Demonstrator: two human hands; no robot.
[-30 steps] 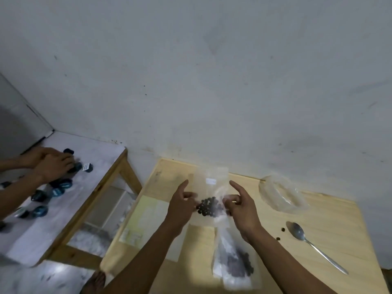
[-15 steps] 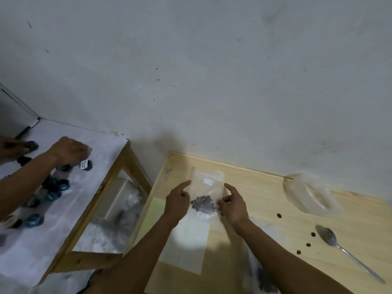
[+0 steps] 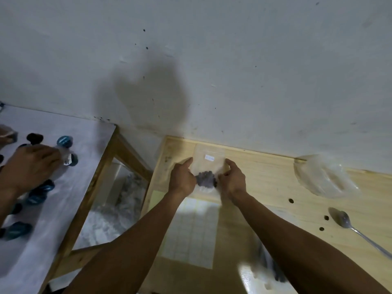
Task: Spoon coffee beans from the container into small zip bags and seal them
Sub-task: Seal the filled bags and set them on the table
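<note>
At the far left corner of the wooden surface (image 3: 265, 187) I see the left hand (image 3: 182, 179) and right hand (image 3: 233, 181) on either side of a small zip bag (image 3: 209, 160). Each hand pinches a side edge of the bag between thumb and curled fingers, index fingers pointing up along it. The coffee beans (image 3: 206, 179) sit in a dark clump between the two hands, low in the bag; the bag's upper part with its white label lies toward the wall (image 3: 212, 60).

Outward to the right, a crumpled clear plastic container (image 3: 324, 177) rests near the back edge, well apart from the bag. Nearer me, a metal spoon (image 3: 356, 228) lies by the right edge, with three loose beans (image 3: 291, 200) just left of it. A pale gridded sheet (image 3: 191, 228) lies between my forearms.

Left of the surface is a gap, then a white-topped table (image 3: 70, 187) with dark and teal caps, where another person's hand (image 3: 27, 166) rests.
</note>
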